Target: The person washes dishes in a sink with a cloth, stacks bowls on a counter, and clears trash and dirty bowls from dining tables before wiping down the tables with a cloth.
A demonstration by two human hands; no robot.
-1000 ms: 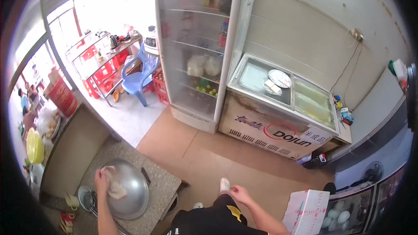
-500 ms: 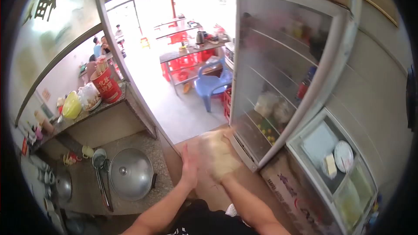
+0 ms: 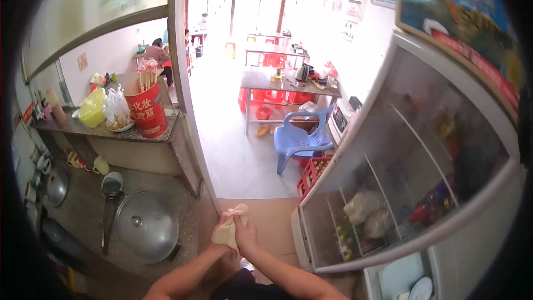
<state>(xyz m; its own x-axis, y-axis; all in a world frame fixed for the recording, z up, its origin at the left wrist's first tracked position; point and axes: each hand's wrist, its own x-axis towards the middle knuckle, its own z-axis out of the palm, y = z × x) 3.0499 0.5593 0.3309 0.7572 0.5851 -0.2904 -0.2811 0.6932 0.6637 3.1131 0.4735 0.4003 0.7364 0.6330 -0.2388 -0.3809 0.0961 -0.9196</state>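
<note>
The left hand [image 3: 217, 241] and right hand [image 3: 246, 236] both grip a pale cloth [image 3: 227, 234], bunched over the brown floor [image 3: 273, 218] just off the counter [image 3: 190, 221]'s right edge. Should either grip slacken, a loose fold could slip free and drop. Its long axis runs away from the body, leaning slightly right, free end pointing forward.

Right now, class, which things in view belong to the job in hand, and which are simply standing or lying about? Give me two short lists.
In the job:
pale cloth
left hand and right hand, both holding it

Apparently just about, touched by neither hand:
domed metal lid
red bucket
blue plastic chair
glass-door fridge
</note>
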